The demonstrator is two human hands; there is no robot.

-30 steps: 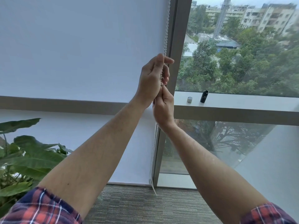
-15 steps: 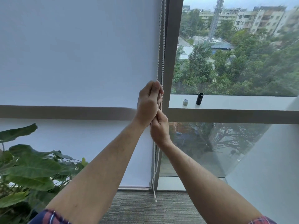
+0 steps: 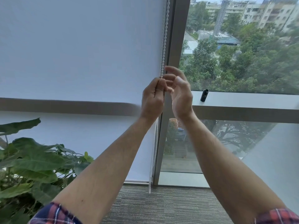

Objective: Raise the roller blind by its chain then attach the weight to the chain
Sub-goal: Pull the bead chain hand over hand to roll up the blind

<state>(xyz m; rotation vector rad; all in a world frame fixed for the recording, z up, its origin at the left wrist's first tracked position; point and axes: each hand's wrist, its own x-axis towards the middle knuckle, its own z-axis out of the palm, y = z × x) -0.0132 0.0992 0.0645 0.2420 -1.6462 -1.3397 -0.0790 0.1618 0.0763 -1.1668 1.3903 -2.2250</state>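
Both forearms reach up and forward, bare below rolled plaid sleeves. The left hand [image 3: 152,97] is curled into a fist, back toward the camera. Just to its right, the right hand [image 3: 179,92] has fingers loosely spread, holding nothing.

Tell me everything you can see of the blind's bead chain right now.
The bead chain is a white loop of small beads, plastic by the look. It hangs near vertical along the blind's right edge beside the grey window frame. The left hand grips it; the right hand is open beside it. Below, its strands hang slack to a loop just above the carpet.
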